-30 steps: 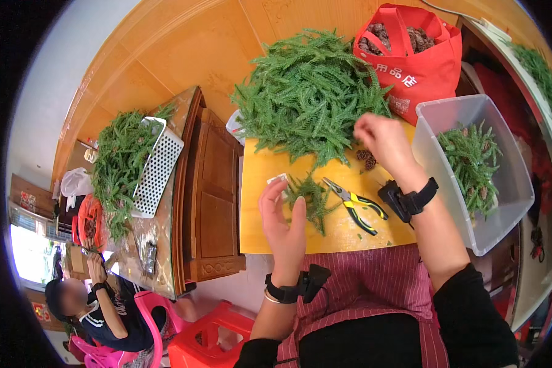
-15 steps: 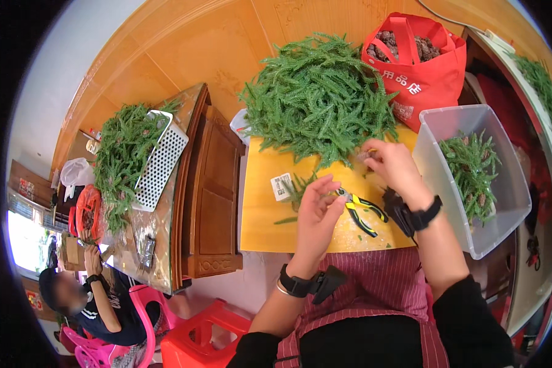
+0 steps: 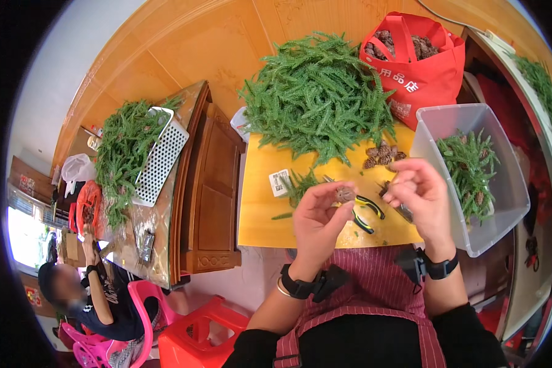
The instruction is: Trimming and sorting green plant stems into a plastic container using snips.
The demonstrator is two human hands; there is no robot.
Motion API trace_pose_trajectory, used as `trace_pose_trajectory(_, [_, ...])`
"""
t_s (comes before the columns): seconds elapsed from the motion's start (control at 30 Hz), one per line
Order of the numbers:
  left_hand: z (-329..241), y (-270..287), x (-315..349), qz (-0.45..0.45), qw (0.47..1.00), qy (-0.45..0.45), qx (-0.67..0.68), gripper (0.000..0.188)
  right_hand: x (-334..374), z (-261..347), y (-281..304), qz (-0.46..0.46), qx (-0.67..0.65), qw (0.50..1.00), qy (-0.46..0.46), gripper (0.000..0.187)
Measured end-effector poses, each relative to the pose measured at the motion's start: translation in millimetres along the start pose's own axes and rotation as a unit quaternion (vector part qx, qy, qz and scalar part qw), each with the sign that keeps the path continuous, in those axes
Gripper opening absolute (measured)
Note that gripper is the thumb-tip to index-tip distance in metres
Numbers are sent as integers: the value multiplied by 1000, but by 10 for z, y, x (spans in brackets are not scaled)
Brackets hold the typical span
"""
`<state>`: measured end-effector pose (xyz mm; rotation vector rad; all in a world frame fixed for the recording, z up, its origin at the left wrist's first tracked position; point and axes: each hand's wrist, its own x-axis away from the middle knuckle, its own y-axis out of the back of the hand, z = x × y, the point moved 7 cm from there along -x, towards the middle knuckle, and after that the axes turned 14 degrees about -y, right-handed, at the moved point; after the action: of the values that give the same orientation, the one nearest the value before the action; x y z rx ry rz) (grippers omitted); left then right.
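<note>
Between the thumb and fingers of my left hand is a small brown pine cone, held up over the yellow board. Just to its right, my right hand is closed in a pinch; what its fingertips hold, if anything, is too small to make out. Under that hand shows a dark slender thing, partly covered. Pliers with yellow and black handles lie behind the left fingers, their jaws partly hidden. Several more pine cones sit in a cluster beyond my right hand.
A big heap of green artificial sprigs covers the board's far side. Loose sprigs lie by a white label. At right stand a clear bin and a red bag of cones. A co-worker sits far left.
My right hand has drawn back from the heap's edge toward me, uncovering the cone cluster. A pine cone now shows in my left hand, which has moved slightly right over the pliers.
</note>
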<state>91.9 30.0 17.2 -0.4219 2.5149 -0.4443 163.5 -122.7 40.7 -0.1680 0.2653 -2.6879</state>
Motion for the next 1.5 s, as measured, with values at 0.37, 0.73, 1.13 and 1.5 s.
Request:
trace_pose_trajectory(0.37, [28, -143, 127, 56, 997, 37, 23, 37, 166, -249, -134, 72, -280, 955, -63, 13])
trace_pose_trajectory(0.73, [8, -170, 145, 49, 998, 13, 47, 37, 184, -422, -212, 60, -361, 928, -71, 11])
trace_pose_trajectory(1.13, [-39, -160, 109, 54, 997, -53, -10, 28, 223, -467, -245, 24, -351, 934, -56, 10])
trace_pose_trajectory(1.5, [37, -128, 135, 41, 996, -1, 78, 23, 263, -337, -260, 16, -149, 987, 52, 11])
